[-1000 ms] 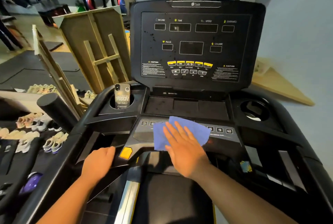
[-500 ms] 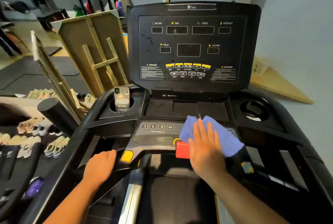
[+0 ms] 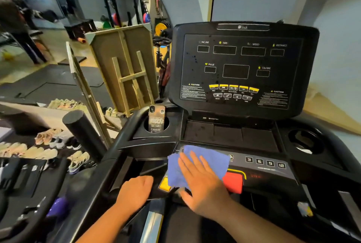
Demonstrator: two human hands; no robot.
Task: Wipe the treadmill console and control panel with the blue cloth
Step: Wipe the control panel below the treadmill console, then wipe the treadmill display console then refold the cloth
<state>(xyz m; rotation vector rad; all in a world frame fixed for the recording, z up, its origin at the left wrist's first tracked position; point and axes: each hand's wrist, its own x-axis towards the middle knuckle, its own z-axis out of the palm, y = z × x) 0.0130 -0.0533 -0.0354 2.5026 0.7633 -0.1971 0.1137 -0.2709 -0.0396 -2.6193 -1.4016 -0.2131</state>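
Console (image 3: pixel 242 57) is showing INCLINE, TIME, SPEED, DISTANCE, PULSE, CALORIE, CAUTION. Control panel (image 3: pixel 265 166) is showing 3, 6, 9, 12. Phone case (image 3: pixel 156 118) is reading IT MANAGER.

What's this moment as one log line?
right hand presses blue fabric cloth on dark control panel | left hand holds black handlebar

The blue cloth (image 3: pixel 214 159) lies spread flat over the left end of the control panel (image 3: pixel 265 163), below the upright black console (image 3: pixel 242 67) with its dark displays.
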